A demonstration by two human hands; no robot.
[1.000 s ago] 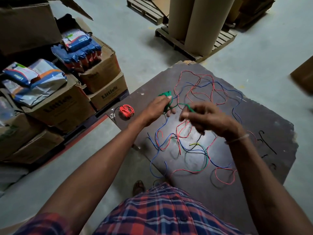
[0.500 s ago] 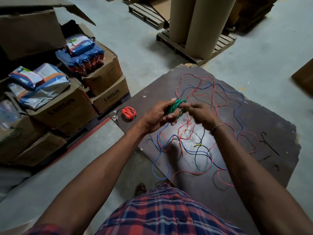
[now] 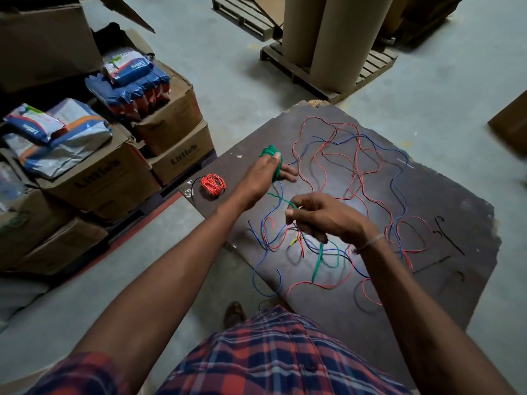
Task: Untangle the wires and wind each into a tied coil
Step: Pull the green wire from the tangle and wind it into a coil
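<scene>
Biggest risk imo is the loose tangle (image 3: pixel 353 178) of red and blue wires spread over the dark worktop (image 3: pixel 456 212): the green wire (image 3: pixel 318 263) trails down into it, so a hard pull could drag knots tight. Next, the green coil (image 3: pixel 272 155) wrapped round the left hand (image 3: pixel 265 175) fingers could slip off and spring open. Right hand (image 3: pixel 322 218) pinches the green strand between the hands. The red coil (image 3: pixel 212 185) sits done, well apart.

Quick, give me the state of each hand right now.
Left hand: holds the green wire coil, wound around its fingers.
Right hand: pinches the loose green wire that runs from the coil.
</scene>
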